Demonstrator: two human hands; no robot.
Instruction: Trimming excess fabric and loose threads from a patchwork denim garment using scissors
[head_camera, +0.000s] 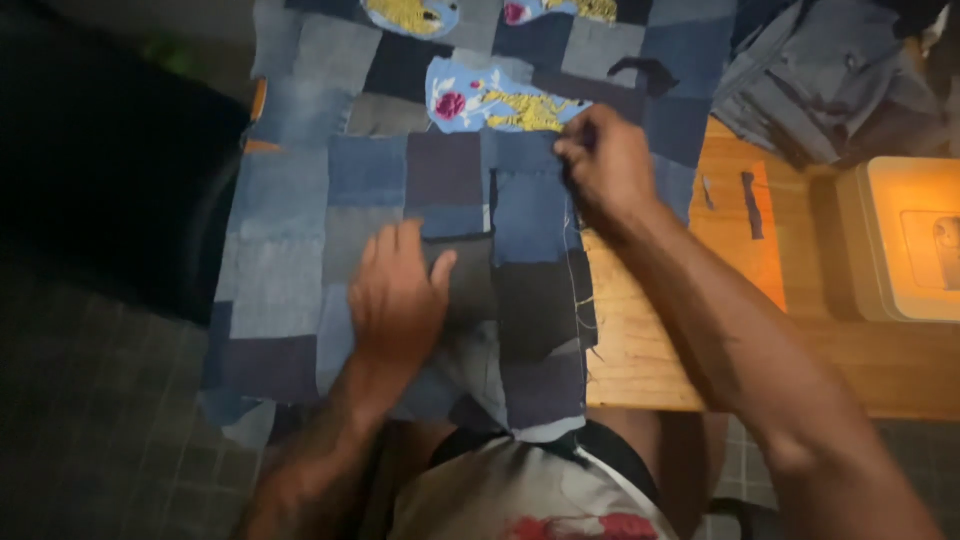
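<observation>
Patchwork: a sheet of denim squares in blues and greys lies spread across the left part of the wooden table, its near edge hanging over toward the person's lap, so the seam area lies flat and within reach.
Left hand: the left hand rests palm down, fingers spread and flat, on a dark patch near the middle; its grip is wide, holding nothing, likely pressing the cloth so it cannot slide.
Right hand: the right hand sits at the cloth's right edge, its grip narrow, fingertips pinched on the edge of the fabric; whether a needle is held there cannot be told.
Loose threads: pale strands trail down the raw right edge.
Embroidered patch: pale blue with yellow and pink stitching, just beyond the right hand.
Folded denim pile: stacked at the far right, apart from the work.
Pale box: stands on the table's right side.
</observation>
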